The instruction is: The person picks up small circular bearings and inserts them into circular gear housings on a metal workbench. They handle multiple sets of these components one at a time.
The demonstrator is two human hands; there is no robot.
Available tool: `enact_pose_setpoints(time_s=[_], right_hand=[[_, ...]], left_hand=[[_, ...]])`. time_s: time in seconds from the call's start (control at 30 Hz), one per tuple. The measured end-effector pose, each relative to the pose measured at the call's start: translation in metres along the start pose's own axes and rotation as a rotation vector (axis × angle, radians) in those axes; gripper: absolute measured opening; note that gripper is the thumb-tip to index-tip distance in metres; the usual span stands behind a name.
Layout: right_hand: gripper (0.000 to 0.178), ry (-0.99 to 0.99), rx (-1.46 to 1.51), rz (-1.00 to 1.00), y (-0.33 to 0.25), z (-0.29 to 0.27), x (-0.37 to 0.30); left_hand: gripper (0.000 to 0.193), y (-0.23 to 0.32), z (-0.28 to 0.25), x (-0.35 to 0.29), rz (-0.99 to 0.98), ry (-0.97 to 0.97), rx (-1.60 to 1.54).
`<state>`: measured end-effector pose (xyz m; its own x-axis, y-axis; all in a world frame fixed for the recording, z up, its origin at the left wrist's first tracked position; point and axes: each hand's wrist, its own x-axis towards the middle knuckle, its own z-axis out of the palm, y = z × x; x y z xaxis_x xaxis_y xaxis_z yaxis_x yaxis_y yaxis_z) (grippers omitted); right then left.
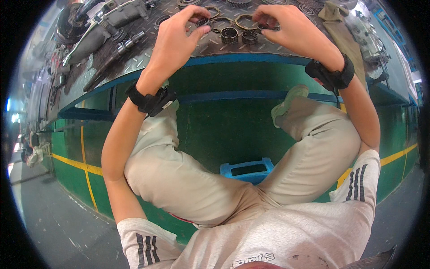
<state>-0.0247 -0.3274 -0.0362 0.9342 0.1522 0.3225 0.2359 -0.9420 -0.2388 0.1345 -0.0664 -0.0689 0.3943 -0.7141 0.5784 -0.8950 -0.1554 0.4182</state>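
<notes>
Lt-grey shirt (286, 228) up close, dk ribbed ring (203, 21) in L hand (177, 39)

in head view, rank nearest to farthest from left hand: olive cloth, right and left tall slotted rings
1. Left tall slotted ring, right of the left hand
2. Right tall slotted ring, beside it
3. Olive cloth, beyond the right hand

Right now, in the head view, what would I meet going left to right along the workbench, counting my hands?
Splined metal shaft → your left hand → left standing caged ring → right standing caged ring → your right hand → olive fabric → grey metal housing.
</notes>
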Motion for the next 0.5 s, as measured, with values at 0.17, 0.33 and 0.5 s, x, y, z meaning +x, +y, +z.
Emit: enact_pose_setpoints(time_s=[0.17,0.33,0.5], right_hand=[[0.029,0.061,0.181,0.039,-0.022,-0.002,0.007],[0.031,0.106,0.141,-0.066,-0.011,0.017,0.006],[0.031,0.083,0.135,-0.052,-0.008,0.020,0.005]], left_hand=[[0.035,0.022,0.011,0.010,0.023,0.030,-0.112],[0.040,0.019,0.023,0.014,0.085,-0.030,-0.089],[0.043,0.015,0.026,0.012,0.078,-0.069,-0.108]])
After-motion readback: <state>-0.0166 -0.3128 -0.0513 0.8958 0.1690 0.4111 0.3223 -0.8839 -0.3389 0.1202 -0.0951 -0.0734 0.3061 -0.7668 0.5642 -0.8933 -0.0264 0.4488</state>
